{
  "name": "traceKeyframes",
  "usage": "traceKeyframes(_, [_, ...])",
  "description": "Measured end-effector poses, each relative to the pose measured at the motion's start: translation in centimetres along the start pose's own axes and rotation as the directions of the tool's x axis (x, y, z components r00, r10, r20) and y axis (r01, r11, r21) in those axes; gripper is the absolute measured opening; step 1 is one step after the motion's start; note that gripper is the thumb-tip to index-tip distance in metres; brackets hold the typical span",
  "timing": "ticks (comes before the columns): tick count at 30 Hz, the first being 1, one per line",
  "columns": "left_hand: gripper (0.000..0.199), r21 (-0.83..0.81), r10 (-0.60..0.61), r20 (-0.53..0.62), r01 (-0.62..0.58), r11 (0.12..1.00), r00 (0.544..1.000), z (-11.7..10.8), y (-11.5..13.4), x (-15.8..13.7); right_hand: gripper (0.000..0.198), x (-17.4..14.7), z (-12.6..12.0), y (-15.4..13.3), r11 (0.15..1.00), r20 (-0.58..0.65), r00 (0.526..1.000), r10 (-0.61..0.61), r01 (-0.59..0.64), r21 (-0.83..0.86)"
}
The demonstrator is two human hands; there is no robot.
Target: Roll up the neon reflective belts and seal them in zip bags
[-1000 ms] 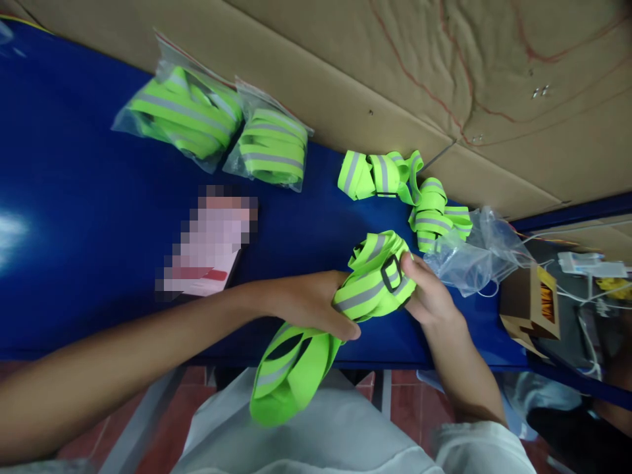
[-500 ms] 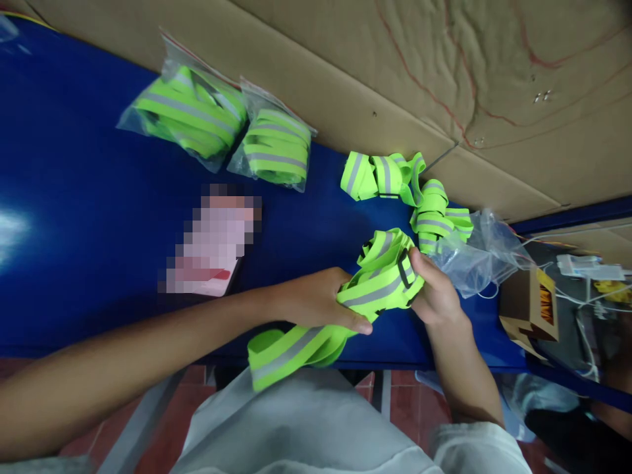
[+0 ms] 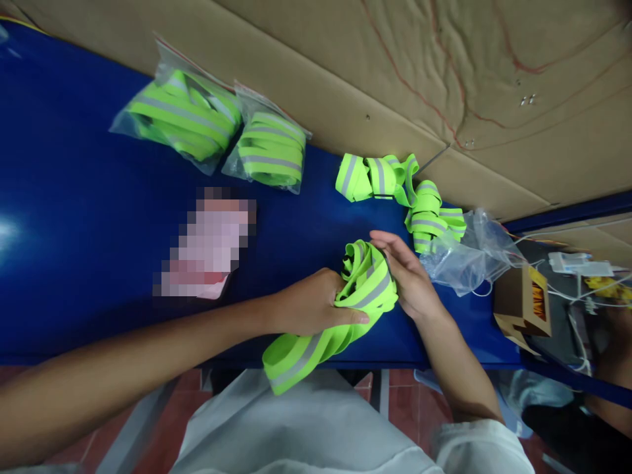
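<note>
A coiled bundle of neon yellow-green reflective strap [image 3: 368, 289] with a grey stripe is held above the front of the table. My left hand [image 3: 316, 306] is closed round its left side, thumb laid across the front. From below this hand a looser loop of the strap hangs toward my lap. My right hand [image 3: 407, 273] cups the bundle's right end, its fingers reaching over the upper right edge; the contact is partly hidden. Dark edges of plastic hardware show among the folds.
Two clear zip bags [image 3: 185, 118] of folded strap lie at the back left. Nearer is a pixelated pink rectangular object [image 3: 212, 243]. Loose strap bundles [image 3: 380, 178] and a crumpled plastic bag [image 3: 461, 260] lie behind my right hand. Farther right stand a cardboard box [image 3: 523, 303] and cables.
The bundle has shifted slightly left and turned, so the black buckle no longer faces me. My right hand has moved left with it, its fingers now straighter along the upper edge.
</note>
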State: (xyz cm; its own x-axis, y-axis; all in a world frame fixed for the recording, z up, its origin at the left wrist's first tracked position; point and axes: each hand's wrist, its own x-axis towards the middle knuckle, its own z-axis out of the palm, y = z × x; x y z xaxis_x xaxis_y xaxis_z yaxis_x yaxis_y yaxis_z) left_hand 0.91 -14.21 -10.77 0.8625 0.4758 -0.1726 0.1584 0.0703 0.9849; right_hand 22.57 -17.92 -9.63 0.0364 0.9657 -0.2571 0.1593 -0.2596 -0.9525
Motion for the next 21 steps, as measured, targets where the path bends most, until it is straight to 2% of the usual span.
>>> traceKeyframes(2, [0.035, 0.029, -0.013, -0.040, 0.014, 0.999, 0.999, 0.0, 0.0, 0.1, 0.039, -0.3, -0.2, -0.1, 0.981, -0.058, 0.989, -0.137, 0.127, -0.147])
traceKeyframes(3, [0.035, 0.042, -0.013, -0.052, 0.015, 0.999, 0.999, 0.1, 0.0, 0.1, 0.043, -0.5, -0.3, -0.2, 0.965, -0.049, 0.981, -0.187, 0.174, -0.198])
traceKeyframes(5, [0.032, 0.068, 0.001, -0.059, 0.003, 0.998, 0.998, 0.2, -0.1, 0.1, 0.061, -1.1, -0.5, -0.6, 0.934, 0.065, 0.967, -0.246, 0.254, -0.250])
traceKeyframes(7, [0.031, 0.086, 0.011, -0.041, -0.008, 0.996, 0.999, 0.3, -0.1, 0.1, 0.082, -1.7, -0.6, -1.0, 0.900, 0.233, 0.943, -0.236, 0.302, -0.313])
traceKeyframes(8, [0.031, 0.090, 0.019, -0.025, -0.017, 0.996, 1.000, 0.4, -0.2, 0.1, 0.098, -2.0, -0.5, -1.1, 0.878, 0.296, 0.934, -0.201, 0.306, -0.369])
traceKeyframes(10, [0.033, 0.079, 0.025, 0.007, -0.026, 0.997, 1.000, 0.4, -0.2, 0.1, 0.125, -2.2, -0.1, -1.3, 0.844, 0.338, 0.935, -0.108, 0.266, -0.467])
traceKeyframes(12, [0.032, 0.047, 0.007, 0.031, -0.009, 0.999, 0.999, 0.3, 0.0, 0.1, 0.122, -2.3, 0.4, -1.2, 0.857, 0.293, 0.953, -0.071, 0.209, -0.471])
traceKeyframes(16, [0.019, -0.081, -0.119, 0.121, 0.129, 0.988, 0.986, -0.4, 0.4, -0.1, 0.099, -2.0, 1.0, -0.7, 0.915, 0.168, 0.978, -0.122, 0.176, -0.362])
traceKeyframes(18, [0.023, -0.200, -0.154, 0.169, 0.186, 0.962, 0.974, -0.7, 0.3, -0.1, 0.095, -2.0, 0.9, -0.5, 0.927, 0.102, 0.983, -0.154, 0.180, -0.328])
traceKeyframes(21, [0.032, -0.272, -0.089, 0.146, 0.126, 0.954, 0.985, -0.7, -0.3, 0.0, 0.088, -2.1, 0.7, -0.5, 0.917, 0.035, 0.972, -0.230, 0.229, -0.328])
